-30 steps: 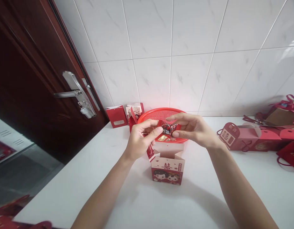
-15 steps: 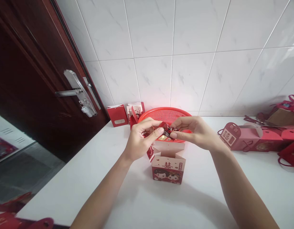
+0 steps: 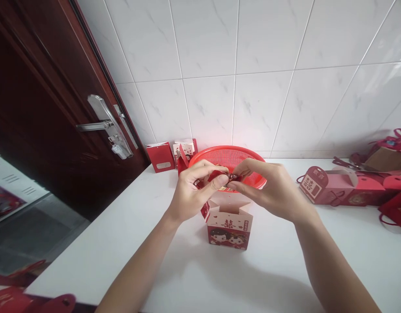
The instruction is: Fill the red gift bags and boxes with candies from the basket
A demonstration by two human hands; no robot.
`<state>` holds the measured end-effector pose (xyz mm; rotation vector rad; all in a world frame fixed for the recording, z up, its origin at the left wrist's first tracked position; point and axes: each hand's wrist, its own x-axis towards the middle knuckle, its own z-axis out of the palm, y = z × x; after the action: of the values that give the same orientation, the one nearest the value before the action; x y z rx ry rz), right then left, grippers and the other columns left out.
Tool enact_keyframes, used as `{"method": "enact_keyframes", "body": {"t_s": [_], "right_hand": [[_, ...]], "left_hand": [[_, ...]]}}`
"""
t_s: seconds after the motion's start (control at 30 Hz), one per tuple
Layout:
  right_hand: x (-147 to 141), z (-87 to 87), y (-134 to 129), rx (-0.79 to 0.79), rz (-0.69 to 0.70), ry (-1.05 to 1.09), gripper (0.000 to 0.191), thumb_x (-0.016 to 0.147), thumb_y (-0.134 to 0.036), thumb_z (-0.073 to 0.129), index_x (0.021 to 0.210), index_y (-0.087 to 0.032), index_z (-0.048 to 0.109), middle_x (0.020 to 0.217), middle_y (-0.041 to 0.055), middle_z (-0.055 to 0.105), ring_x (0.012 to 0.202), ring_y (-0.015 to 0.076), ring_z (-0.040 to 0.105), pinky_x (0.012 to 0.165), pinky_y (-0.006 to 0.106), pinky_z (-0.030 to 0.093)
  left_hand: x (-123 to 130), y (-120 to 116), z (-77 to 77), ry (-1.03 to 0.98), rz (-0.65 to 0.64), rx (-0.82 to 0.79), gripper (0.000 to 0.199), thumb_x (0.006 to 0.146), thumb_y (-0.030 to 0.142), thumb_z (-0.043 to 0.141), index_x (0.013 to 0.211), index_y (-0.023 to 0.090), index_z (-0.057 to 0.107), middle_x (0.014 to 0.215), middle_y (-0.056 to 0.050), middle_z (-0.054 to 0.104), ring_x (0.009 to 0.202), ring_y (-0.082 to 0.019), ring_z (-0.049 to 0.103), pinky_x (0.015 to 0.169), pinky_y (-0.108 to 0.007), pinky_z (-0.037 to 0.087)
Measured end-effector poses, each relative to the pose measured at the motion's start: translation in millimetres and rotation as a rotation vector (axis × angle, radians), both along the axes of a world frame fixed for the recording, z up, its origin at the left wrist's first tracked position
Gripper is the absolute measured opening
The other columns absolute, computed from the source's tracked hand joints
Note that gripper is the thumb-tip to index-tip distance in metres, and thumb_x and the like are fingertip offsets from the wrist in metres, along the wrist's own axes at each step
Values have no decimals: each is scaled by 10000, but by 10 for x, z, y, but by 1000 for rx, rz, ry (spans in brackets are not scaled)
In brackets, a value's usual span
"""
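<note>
Between the fingertips of both hands is a small dark red wrapped candy [image 3: 233,177], held above a gift box. My left hand [image 3: 197,189] is closed on the candy's left side, and a red and white wrapper [image 3: 205,211] hangs beneath that hand. My right hand [image 3: 263,182] pinches the candy's other end between thumb and fingers. Below them, the red and cream gift box [image 3: 229,230] with two cartoon faces stands upright on the table, its top flaps raised. Behind the hands sits a red mesh basket [image 3: 226,153], its contents mostly hidden.
Small red boxes [image 3: 160,157] stand at the back left by the wall. Several pink and red gift boxes [image 3: 339,186] with cord handles line the right side of the white table [image 3: 122,243]. More red boxes [image 3: 11,300] show at the lower left, near a dark wooden door [image 3: 40,87].
My right hand has moved slightly left and turned inward, its fingers now closer to my left hand. The candy is more covered by my fingers.
</note>
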<state>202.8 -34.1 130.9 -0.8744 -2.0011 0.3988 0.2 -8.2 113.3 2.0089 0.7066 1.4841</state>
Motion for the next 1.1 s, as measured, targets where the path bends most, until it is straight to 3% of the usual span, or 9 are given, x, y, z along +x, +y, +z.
{"method": "enact_keyframes", "body": {"t_s": [0.23, 0.5, 0.6, 0.77, 0.87, 1.1], "right_hand": [[27, 15, -32, 12, 38, 10, 143, 945, -105, 614, 837, -186, 661, 774, -2, 703, 680, 135, 619, 571, 251, 452], [-128, -111, 96, -138, 305, 413, 171, 927, -218, 730, 778, -188, 651, 759, 1, 684, 720, 139, 624, 672, 273, 505], [-164, -144, 127, -172, 343, 481, 182, 919, -234, 737, 774, -188, 638, 757, 4, 678, 721, 145, 627, 681, 286, 512], [-93, -54, 69, -100, 202, 229, 108, 919, -228, 723, 840, -181, 666, 807, 14, 695, 755, 142, 643, 695, 258, 522], [-66, -7, 35, -115, 161, 120, 165, 913, -318, 750, 872, -178, 671, 824, 20, 706, 760, 146, 652, 685, 249, 531], [-83, 6, 56, -139, 197, 120, 354, 955, -475, 689, 770, -180, 624, 722, 5, 639, 672, 132, 585, 600, 243, 483]], "left_hand": [[7, -17, -13, -80, -56, -106, 80, 860, 277, 786, 915, 242, 832, 817, -1, 734, 510, -77, 560, 447, -216, 436], [109, -39, -11, -432, -137, -413, 288, 719, 467, 884, 755, 193, 807, 679, 7, 685, 377, -44, 488, 348, -184, 392], [124, -34, -33, -490, -141, -438, 288, 723, 481, 883, 762, 206, 808, 610, 28, 633, 382, -38, 483, 359, -161, 378], [88, -21, -72, -325, -28, -246, 217, 850, 389, 805, 746, 199, 793, 671, 15, 634, 453, -47, 526, 420, -167, 422], [83, -36, -65, -234, -25, -194, 223, 877, 369, 775, 750, 185, 787, 716, -4, 657, 466, -65, 548, 423, -187, 454], [98, -36, -43, -224, -114, -306, 332, 840, 460, 794, 696, 166, 741, 620, 10, 612, 426, -65, 504, 377, -193, 407]]}}
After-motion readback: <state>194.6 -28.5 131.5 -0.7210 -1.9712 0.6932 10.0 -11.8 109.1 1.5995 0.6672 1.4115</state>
